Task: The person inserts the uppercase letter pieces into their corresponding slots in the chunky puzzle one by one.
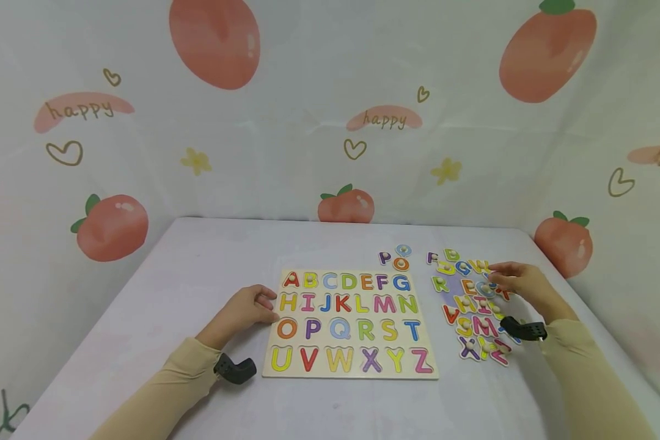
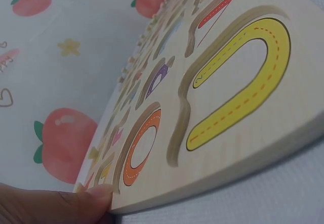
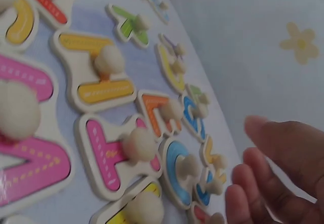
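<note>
Presently, the step in hand appears to be selection of the next letter for the board [image 1: 354, 333], which lies flat on the bench [image 1: 214, 256], left of the loose letters [image 1: 485, 326]. A [image 1: 291, 279] and B [image 1: 310, 280] sit in their slots at the far left of the board; the C slot [image 1: 330, 281] carries no piece. C [image 3: 173, 173] lies among the loose letters, close to the right hand [image 1: 522, 284].

If alphabetical order applies, the next move calls for a pinch on the knob of C, a straight lift, then a transfer left to its slot. Keep clear of neighbouring knobs, which are crowded and could be dragged.

Right grip: released, thumb and fingers parted, holding nothing; the fingertips are just beside the far letters. Left grip: relaxed, the left hand [image 1: 247, 311] touching the board's left edge with its thumb, probably as a steady. Whether its other fingers bear on the board cannot be told.
</note>
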Demonstrator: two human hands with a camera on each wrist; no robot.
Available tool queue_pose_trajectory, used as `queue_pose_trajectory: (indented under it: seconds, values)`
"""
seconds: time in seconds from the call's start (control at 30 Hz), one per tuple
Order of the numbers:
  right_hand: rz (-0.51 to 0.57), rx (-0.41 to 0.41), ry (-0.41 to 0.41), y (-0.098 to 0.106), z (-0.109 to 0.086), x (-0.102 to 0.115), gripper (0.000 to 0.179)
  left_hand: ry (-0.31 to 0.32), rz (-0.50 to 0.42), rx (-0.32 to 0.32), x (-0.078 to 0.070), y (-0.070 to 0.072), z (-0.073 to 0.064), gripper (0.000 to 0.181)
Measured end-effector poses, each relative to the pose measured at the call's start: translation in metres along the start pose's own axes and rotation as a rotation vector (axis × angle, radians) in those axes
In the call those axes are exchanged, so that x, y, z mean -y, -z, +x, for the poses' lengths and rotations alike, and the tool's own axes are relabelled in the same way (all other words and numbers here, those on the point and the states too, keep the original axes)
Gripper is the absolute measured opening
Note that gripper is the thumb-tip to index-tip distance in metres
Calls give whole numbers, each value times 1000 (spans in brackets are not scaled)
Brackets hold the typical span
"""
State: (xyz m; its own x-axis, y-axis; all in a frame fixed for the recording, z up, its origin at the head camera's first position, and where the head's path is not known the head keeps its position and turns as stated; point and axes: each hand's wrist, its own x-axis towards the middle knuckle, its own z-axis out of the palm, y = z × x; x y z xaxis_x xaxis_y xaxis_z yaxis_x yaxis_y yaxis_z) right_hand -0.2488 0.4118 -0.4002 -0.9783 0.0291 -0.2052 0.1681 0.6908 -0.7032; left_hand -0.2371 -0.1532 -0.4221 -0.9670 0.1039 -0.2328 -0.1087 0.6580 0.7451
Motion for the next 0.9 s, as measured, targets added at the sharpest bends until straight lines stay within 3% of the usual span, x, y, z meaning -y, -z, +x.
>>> queue_pose_trajectory:
  seconds: [0.13,0.27,0.43,0.63,0.9]
  values:
    - [-50,85,-44,-1,0,-5,61,-6,-5,5,0,0,0,47]
    - [-90,116,-77,-2,2,-8,59,0,-12,5,-1,0,-1,46]
    - [-106,118,-96,-3,7,-11,58,4,-12,8,-1,1,-1,47]
    - [-122,107,-48,-5,10,-13,45,7,-15,12,-2,1,-2,46]
    - [-166,65,-71,-1,4,3,46,8,-20,11,-2,1,-1,46]
